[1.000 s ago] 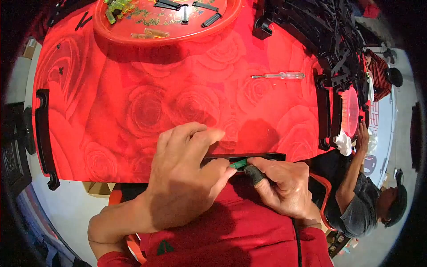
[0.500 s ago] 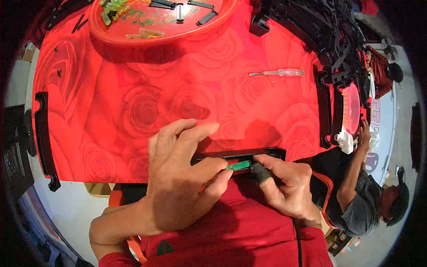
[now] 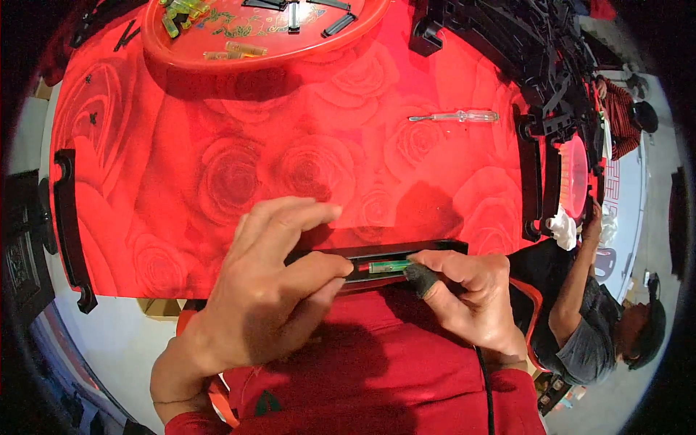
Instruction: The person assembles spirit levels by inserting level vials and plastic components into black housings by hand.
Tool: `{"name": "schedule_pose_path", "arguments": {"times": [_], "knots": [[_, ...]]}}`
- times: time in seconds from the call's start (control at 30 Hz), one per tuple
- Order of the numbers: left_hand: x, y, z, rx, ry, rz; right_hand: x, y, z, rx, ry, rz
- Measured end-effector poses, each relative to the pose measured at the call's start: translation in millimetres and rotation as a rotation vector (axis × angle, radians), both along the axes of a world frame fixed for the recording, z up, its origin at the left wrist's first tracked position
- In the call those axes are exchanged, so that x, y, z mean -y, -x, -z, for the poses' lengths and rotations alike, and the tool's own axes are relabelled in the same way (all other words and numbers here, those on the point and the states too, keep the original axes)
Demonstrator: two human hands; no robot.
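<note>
A long black plastic bar [image 3: 449, 248] with a hollow channel lies across the table's near edge, in front of my red shirt. Inside its channel sits a small clear green tube [image 3: 390, 266], roughly lengthwise. My left hand [image 3: 272, 279] is closed at thumb and forefinger on the bar, just left of the tube; its other fingers reach out over the cloth. My right hand [image 3: 464, 290] pinches the tube's right end between forefinger and thumb, and the thumb wears a black cover. The fingertips hide part of the bar and the tube's right tip.
A red tray [image 3: 217, 65] holds yellow-green tubes [image 3: 181, 13], amber tubes and black strips. A clear-handled screwdriver [image 3: 464, 116] lies on the rose-patterned cloth. Black bars [image 3: 71, 225] stand at left and right, with a heap [image 3: 500, 43] at back right. Another person [image 3: 591, 312] sits at right.
The green tube has gone from a tilted position between both hands into the bar's channel. My left fingertips have let go of its left end and shifted left along the bar.
</note>
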State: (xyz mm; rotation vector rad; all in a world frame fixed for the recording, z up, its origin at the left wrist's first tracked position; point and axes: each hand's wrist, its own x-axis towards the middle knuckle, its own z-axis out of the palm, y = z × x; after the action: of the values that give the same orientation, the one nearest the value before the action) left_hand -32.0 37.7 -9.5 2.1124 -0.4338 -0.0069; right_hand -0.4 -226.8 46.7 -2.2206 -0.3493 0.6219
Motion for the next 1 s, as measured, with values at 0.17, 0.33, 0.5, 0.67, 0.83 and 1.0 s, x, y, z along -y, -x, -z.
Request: {"name": "schedule_pose_path", "arguments": {"times": [0.17, 0.33, 0.5, 0.67, 0.83, 1.0], "knots": [[-1.5, 6.1, 2.0, -0.014, 0.005, 0.056, -9.9, -4.6, -8.6, 0.103, 0.079, -0.108], [-2.0, 5.6, 6.0, -0.015, 0.0, 0.084, -19.7, -9.7, -15.7, 0.047, 0.216, -0.197], [-0.8, 7.6, 13.3, 0.019, 0.022, 0.099, -21.0, -3.8, -8.3, 0.111, 0.181, -0.146], [3.2, 8.8, 11.7, 0.08, -0.04, 0.101, -16.4, -3.3, -8.2, 0.273, 0.259, -0.317], [7.5, 8.8, 11.0, 0.088, -0.069, 0.066, -12.1, -14.8, -18.7, 0.268, 0.341, -0.537], [10.7, 7.9, 6.6, 0.085, -0.116, 0.044, -7.6, -20.3, -15.6, 0.079, 0.182, -0.395]]}}
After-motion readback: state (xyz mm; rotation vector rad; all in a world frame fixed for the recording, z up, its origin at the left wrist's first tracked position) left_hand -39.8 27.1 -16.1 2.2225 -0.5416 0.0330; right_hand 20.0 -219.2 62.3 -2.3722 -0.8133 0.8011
